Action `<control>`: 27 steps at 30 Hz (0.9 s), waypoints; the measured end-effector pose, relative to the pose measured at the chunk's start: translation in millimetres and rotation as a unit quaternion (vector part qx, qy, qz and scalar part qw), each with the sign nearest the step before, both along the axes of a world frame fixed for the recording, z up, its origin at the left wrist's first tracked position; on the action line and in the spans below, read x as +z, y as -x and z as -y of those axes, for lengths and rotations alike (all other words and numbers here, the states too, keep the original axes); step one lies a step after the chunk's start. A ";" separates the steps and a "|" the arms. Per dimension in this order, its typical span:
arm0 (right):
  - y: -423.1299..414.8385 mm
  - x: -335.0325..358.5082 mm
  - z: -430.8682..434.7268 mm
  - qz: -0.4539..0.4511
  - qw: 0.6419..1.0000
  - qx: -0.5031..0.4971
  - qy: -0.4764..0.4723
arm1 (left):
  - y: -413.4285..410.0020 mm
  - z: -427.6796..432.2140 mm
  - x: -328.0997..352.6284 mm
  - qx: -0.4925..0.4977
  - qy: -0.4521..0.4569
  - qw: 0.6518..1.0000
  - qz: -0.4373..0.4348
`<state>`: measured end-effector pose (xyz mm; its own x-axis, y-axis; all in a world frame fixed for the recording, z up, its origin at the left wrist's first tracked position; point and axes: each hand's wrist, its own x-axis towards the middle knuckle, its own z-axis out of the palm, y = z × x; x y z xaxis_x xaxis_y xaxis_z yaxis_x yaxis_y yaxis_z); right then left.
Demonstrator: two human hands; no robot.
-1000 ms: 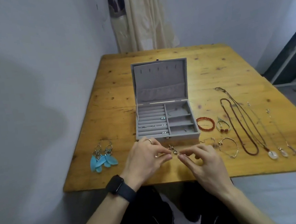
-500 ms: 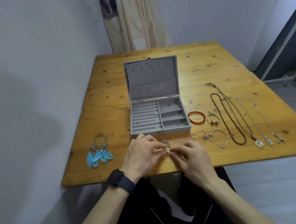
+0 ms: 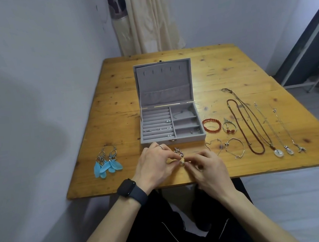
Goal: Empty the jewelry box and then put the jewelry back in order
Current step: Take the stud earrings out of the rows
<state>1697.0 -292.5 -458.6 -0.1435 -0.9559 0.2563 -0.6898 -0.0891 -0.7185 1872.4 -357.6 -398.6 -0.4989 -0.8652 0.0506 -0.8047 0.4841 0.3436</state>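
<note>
I am pinching a small metal dangling piece (image 3: 180,158) between the fingertips of my left hand (image 3: 156,165) and my right hand (image 3: 208,168), both hands curling closed on it near the six o'clock edge of the surface (image 3: 115,125). The grey jewelry box (image 3: 163,81) is sitting open at twelve o'clock from my hands, with small studs (image 3: 168,121) lying in its padded rows. The blue feather earrings (image 3: 107,165) are lying at nine o'clock, and the red bead bracelet (image 3: 211,125) and necklaces (image 3: 278,152) are lying between two and three o'clock.
</note>
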 end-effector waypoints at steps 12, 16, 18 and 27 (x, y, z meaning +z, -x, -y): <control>-0.9 1.5 -1.4 0.006 1.000 -0.018 -0.004 | -1.6 0.9 3.6 -0.007 -0.008 1.000 0.013; 0.5 2.3 -3.2 0.011 1.000 -0.014 -0.013 | -1.6 1.5 3.7 -0.003 -0.007 1.000 0.007; 1.2 2.4 -3.6 0.019 1.000 -0.012 -0.018 | -2.7 2.2 3.9 0.003 -0.002 1.000 0.004; -2.2 1.5 -3.5 -0.013 1.000 -0.015 0.006 | 2.6 2.3 -0.7 0.001 0.032 0.999 0.034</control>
<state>1699.2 -289.0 -457.1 -0.1648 -0.9483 0.2713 -0.7103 -0.0767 -0.6997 1869.8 -360.0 -399.3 -0.5007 -0.8626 0.0726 -0.8263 0.5013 0.2567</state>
